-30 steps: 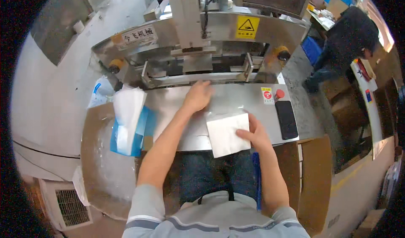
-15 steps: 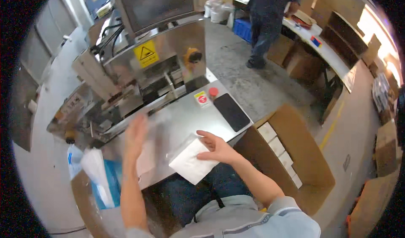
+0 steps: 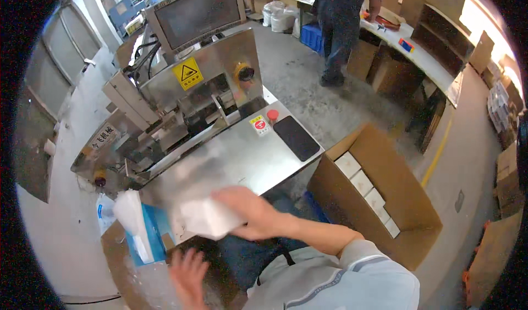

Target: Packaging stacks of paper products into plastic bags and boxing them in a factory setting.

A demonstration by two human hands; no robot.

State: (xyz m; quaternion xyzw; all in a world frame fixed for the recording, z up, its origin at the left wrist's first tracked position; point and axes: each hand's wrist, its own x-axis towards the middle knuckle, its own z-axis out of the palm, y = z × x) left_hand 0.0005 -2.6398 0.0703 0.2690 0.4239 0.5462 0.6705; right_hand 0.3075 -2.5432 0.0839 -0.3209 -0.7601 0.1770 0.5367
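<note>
Off the near left corner of the worktop (image 3: 242,164), the left hand (image 3: 190,271) is blurred, its fingers spread and apparently empty. Farther in, the right hand (image 3: 253,214) seems to clamp a white packet (image 3: 208,218) by its right end, over the near edge toward that corner. The step in hand looks like handling this one packet; the next move seems to call for a steady pinch that does not crush it, and for clearing the edge. Just beside the left corner, a blue package (image 3: 147,236) crowds the left side. Past the near right corner stands an open carton (image 3: 410,214) with white boxes (image 3: 360,188) in a row. The worktop's middle is open room, bounded by a phone (image 3: 297,138) and red button (image 3: 272,114) at the right edge and the machine (image 3: 214,62) along the far edge.
</note>
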